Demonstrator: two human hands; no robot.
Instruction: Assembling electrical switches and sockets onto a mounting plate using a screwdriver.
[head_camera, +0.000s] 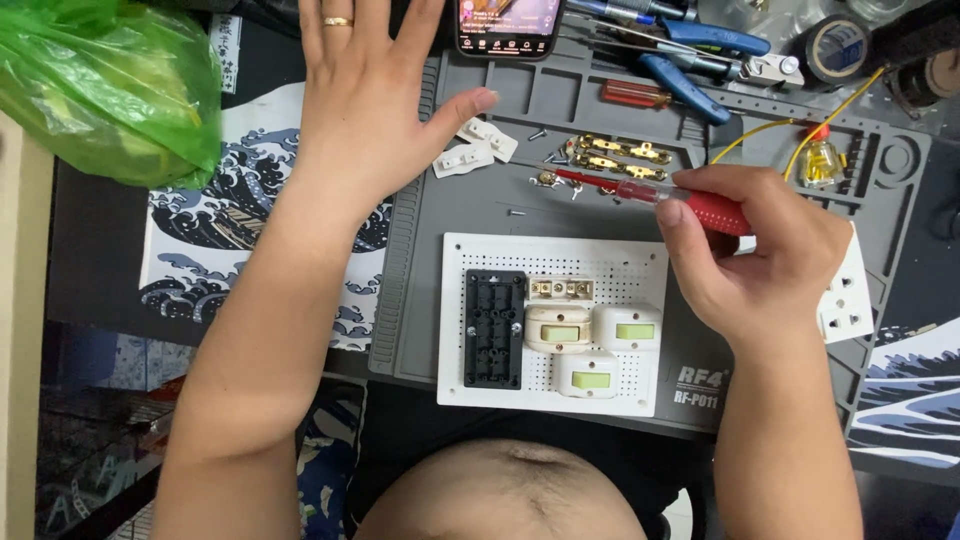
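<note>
**Screwdriver held above a white switch board on a grey mat**

The right hand (750, 265) grips a red-handled screwdriver (650, 192), its fingers curled and pressed together around the handle, thumb laid along the top. The tool lies nearly level, just beyond the far edge of the white perforated board (560, 258), with its thin shaft pointing left toward a few small screws and metal bits.

The left hand (365, 95) is flat and holds nothing, its fingers spread, the thumb stretched out to the right. It hovers or rests beyond the board's far left corner; whether it touches the surface cannot be told. A gold ring (338, 21) sits on one finger. Just past the thumb tip lie two small white plastic pieces (475, 147).

On the board a black block (494, 328) is fixed at the left, and three cream switch bodies (590, 340) with pale green windows cluster at its centre and right. The board lies on a grey work mat (560, 100) on the worktop.

Beyond the board, brass contact strips (620, 155) lie on the mat. Further off are a phone (506, 25), blue-handled pliers (700, 60) and a roll of black tape (835, 45). A white socket plate (848, 300) shows right of the board, behind the right hand. A green plastic bag (110, 85) sits far to the left of the board.
</note>
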